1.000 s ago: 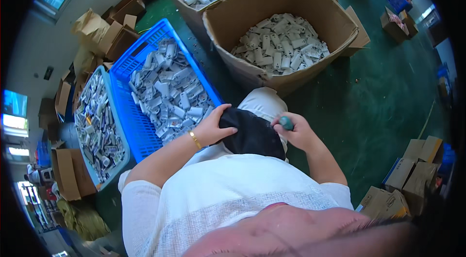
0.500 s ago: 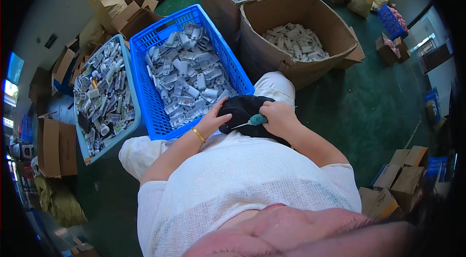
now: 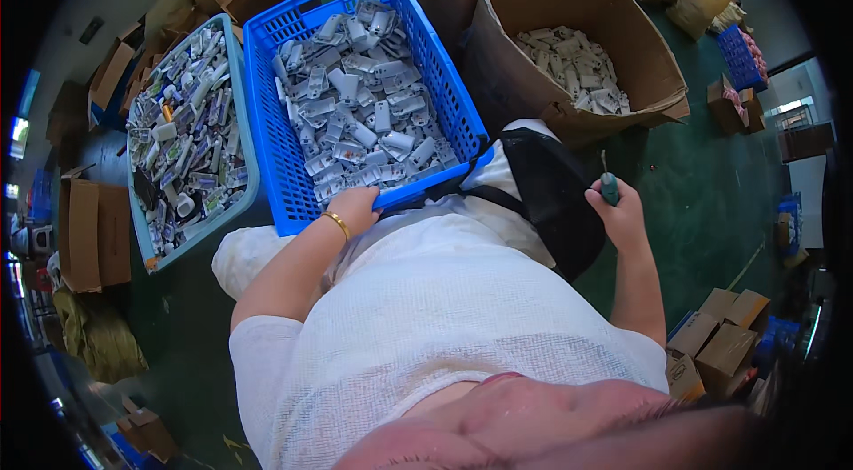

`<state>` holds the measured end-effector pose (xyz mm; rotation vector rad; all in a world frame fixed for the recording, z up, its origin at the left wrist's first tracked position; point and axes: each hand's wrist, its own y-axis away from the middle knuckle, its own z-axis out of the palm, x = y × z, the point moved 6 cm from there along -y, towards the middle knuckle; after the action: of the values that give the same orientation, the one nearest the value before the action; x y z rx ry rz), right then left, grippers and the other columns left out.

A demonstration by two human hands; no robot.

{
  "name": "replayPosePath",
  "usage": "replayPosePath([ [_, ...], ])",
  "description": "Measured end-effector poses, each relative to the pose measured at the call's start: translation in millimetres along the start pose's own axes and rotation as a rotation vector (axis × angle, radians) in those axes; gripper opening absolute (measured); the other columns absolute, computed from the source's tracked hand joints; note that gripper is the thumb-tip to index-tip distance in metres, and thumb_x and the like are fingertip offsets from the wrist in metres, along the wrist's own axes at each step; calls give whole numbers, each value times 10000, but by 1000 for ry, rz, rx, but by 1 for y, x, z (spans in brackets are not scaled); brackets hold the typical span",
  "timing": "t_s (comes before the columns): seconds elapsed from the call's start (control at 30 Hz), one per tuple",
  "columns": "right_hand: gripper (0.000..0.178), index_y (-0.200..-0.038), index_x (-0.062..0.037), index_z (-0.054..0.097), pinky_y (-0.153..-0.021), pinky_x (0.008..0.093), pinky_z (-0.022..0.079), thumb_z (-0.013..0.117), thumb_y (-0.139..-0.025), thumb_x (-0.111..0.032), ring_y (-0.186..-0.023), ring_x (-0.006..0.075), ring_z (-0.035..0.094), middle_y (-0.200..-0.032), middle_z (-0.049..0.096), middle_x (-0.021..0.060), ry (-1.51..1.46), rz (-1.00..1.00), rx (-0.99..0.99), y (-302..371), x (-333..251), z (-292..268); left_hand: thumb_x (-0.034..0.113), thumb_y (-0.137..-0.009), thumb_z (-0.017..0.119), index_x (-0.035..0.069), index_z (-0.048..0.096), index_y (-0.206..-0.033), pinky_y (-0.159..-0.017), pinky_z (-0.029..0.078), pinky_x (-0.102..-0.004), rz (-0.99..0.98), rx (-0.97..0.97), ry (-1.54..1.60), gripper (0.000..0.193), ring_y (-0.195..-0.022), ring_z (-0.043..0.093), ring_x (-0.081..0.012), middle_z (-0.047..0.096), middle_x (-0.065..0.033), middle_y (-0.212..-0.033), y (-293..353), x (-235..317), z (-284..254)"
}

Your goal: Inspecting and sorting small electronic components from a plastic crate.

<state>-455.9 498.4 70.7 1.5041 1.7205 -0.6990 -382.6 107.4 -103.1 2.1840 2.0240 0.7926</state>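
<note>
My left hand [image 3: 355, 211] is closed over the near rim of a blue plastic crate [image 3: 426, 196], which rests against my lap. The crate holds a heap of small grey-white plastic casings [image 3: 364, 106]. Out to the right, my right hand [image 3: 624, 214] grips a thin-shafted hand tool [image 3: 609, 188] by its dark green handle, the metal shaft pointing up and away from me. A black cloth pad [image 3: 555, 199] lies across my right thigh, between the crate and that hand.
A light-blue tub [image 3: 249, 163] of mixed small devices stands left of the crate. Beyond are a large carton [image 3: 498, 70] of white casings and another carton [image 3: 444, 3]. Cardboard boxes stand at far left and lower right on the green floor [image 3: 666, 150].
My left hand has left the black pad and taken hold of the crate rim. My right hand has swung right with the tool. The black pad now shows spread over my right thigh.
</note>
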Motion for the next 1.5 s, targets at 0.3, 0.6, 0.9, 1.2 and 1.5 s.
replayPosePath([
  [0.3,157,-733,-14,544,-579,233,368,637,-746,-140,-609,77,438,-631,487,-17,200,299,256,-3,60,-81,232,-738,548,72,508,-851,-630,450,-444,10,-179,108,200,-715,577,-335,591,-153,-746,2,4,0],
  [0.6,188,-737,-2,563,-586,282,404,633,-740,-176,-594,141,500,-630,542,60,376,456,261,-9,162,-80,240,-761,514,74,479,-898,-650,434,-453,60,-285,152,218,-773,569,-362,589,-187,-807,-1,-4,16],
  [0.9,262,-811,-29,613,-672,414,442,610,-724,-276,-774,359,571,-797,603,184,393,660,496,63,242,-28,352,-759,516,84,494,-970,-652,432,-472,49,-161,78,341,-795,568,-381,591,-209,-842,3,-21,25],
  [1.2,260,-816,-39,629,-714,408,464,646,-689,-264,-818,340,588,-835,614,183,319,895,387,137,278,23,350,-733,559,66,498,-1043,-680,442,-442,27,-145,-39,425,-827,567,-378,589,-229,-894,-2,-24,21],
  [1.5,238,-775,-29,607,-674,430,451,631,-687,-248,-770,363,573,-780,597,197,311,709,402,123,250,18,343,-731,576,59,534,-992,-712,442,-432,13,-117,-20,388,-853,563,-375,592,-225,-890,-2,-24,19],
])
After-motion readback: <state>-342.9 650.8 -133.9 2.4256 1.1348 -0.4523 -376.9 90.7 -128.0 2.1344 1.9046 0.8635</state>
